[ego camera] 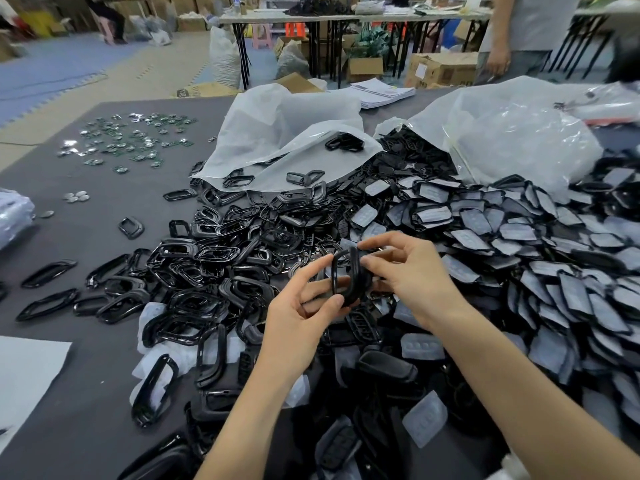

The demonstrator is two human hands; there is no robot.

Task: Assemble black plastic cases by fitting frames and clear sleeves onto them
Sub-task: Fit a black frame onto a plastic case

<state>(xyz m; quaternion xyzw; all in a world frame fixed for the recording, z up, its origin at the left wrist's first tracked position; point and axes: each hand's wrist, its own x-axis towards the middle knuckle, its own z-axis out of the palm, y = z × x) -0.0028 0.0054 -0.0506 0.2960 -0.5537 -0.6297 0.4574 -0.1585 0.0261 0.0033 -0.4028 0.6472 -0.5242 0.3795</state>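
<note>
Above the middle of the table both my hands hold one black plastic case with a glossy black frame (348, 277) against it. My left hand (298, 317) grips the frame's lower left edge between thumb and fingers. My right hand (412, 271) pinches the case from the right, fingers curled over its top. A heap of loose glossy black frames (194, 271) spreads to the left. To the right lies a heap of black cases with clear sleeves (519, 244). Loose clear sleeves (424, 346) lie among the parts near me.
Two big clear plastic bags (512, 133) lie open at the back of the grey table (104, 209). Small green circuit boards (131, 140) and round button cells (76, 196) are scattered at the far left. A white sheet (24, 372) lies at the near left. A person (519, 32) stands beyond the table.
</note>
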